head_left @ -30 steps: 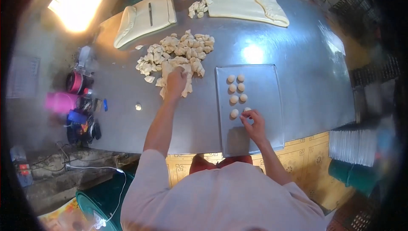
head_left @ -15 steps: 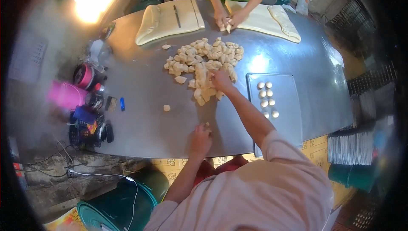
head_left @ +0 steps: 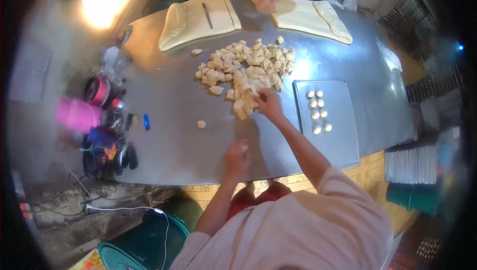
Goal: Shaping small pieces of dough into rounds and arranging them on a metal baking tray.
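My right hand [head_left: 268, 102] pinches at the front of a heap of pale, cut dough pieces [head_left: 241, 58] on the metal table [head_left: 179, 96]. My left hand [head_left: 238, 159] is lower, near the table's front edge, smeared by motion, so its fingers are unclear. A lone dough piece [head_left: 201, 124] lies left of it. To the right, a metal tray [head_left: 333, 148] bears several round dough balls [head_left: 316, 115] in two columns.
A co-worker's hands [head_left: 268, 4] work at the far edge between two folded dough slabs [head_left: 194, 24] [head_left: 303, 19], a dark blade [head_left: 207, 16] on one. Containers [head_left: 79, 113] crowd the left. A green bin [head_left: 124, 245] and stacked trays [head_left: 410, 165] flank me.
My right hand has moved from the tray to the heap, while my left has withdrawn from the heap toward the front edge. The co-worker has come further into view.
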### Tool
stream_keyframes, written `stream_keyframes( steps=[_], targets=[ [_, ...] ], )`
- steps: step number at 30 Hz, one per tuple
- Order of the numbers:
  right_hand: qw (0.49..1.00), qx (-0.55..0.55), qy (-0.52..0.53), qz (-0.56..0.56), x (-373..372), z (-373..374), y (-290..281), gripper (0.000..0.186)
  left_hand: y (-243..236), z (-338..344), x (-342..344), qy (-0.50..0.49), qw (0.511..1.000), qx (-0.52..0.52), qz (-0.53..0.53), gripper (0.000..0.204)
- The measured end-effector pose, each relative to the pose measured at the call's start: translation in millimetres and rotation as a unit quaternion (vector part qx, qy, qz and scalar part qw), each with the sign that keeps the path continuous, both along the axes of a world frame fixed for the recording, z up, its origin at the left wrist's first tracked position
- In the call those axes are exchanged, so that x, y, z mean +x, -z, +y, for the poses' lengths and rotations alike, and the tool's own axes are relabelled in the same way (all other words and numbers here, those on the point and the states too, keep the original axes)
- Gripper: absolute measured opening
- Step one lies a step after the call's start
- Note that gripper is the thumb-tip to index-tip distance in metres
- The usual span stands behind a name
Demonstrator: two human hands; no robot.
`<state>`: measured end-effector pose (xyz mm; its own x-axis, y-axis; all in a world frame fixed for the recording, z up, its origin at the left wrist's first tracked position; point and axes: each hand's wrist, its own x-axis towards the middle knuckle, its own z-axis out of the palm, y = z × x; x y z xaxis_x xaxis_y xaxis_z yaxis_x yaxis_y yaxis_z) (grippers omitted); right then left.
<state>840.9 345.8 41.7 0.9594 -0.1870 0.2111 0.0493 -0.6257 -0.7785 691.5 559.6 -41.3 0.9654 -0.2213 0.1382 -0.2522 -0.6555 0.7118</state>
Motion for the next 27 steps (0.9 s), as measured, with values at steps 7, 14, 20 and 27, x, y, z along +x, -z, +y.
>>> stream_keyframes(
  steps=[7,14,20,27],
  targets=[
    [0.977,-0.206,0.053,0.007,-130.0,-29.0,55.5,0.024,31.2,91.7,22.5,-0.141,0.952,0.253,-0.098,0.023],
    [0.962,-0.272,-0.017,0.0,-145.0,-41.4,155.4,0.015,48.4,92.5,45.6,-0.073,0.951,0.298,0.032,0.022],
    [0.964,-0.235,-0.122,-0.003,-144.2,-13.6,107.0,0.017,46.9,56.9,19.0,0.012,0.94,0.319,-0.12,0.025],
    [0.946,-0.269,-0.176,0.03,-127.2,-49.3,121.3,0.016,49.4,69.7,68.1,-0.041,0.972,0.227,0.051,0.034]
  ],
)
